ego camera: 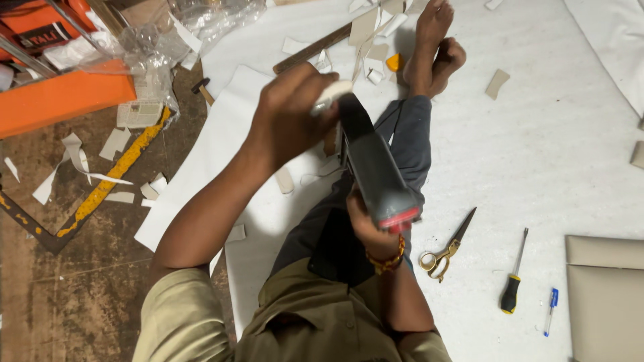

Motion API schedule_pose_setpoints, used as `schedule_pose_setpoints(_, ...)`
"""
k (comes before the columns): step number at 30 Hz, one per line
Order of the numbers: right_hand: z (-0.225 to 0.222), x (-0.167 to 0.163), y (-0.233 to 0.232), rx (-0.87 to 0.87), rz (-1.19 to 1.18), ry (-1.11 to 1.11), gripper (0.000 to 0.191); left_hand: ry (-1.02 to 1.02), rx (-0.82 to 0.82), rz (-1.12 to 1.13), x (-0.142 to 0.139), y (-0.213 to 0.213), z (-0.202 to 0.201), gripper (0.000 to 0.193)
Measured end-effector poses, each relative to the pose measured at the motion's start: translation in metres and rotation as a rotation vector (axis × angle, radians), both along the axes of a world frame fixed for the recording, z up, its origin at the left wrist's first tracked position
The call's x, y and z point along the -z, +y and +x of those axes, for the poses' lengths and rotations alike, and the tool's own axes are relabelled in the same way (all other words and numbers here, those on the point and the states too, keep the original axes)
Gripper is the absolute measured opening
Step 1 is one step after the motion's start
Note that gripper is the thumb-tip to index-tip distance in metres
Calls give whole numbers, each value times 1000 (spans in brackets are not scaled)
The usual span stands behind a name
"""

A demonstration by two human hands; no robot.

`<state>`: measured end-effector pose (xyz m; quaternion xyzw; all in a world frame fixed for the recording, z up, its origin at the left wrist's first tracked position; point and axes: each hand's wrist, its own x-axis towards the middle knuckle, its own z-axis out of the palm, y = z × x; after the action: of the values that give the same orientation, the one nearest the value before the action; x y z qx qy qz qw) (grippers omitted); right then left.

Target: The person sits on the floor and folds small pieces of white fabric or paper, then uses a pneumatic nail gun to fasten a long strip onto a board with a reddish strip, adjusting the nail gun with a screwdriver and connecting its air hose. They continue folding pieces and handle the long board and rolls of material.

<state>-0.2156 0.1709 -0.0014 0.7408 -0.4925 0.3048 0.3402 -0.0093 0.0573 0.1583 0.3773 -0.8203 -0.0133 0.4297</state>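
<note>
Even indoor light fills the frame, brightest on the white sheet at right, which is nearly washed out at the upper right. The brown floor at lower left is dimmer. Shadows are soft and short, as under the scissors. The left hand near the centre is smeared by motion blur. Clear plastic at upper left glints. Edges bend slightly

Grey staple gun, long boxy body with red end cap, held tilted over my lap, red end toward me, nose pointing away. My right hand grips it near the red end from below. My left hand is closed over the far nose end, pinching a small white strip against it.
</note>
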Motion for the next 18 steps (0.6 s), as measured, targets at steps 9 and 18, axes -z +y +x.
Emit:
schedule_pose_setpoints(9,6,-74,2,-334,364,-1045,17,11,-43,-75,-14,-18,0,34)
schedule_pose_setpoints(18,12,-68,-11,-440,336,-938,18,17,-5,-66,-11,-12,-4,32)
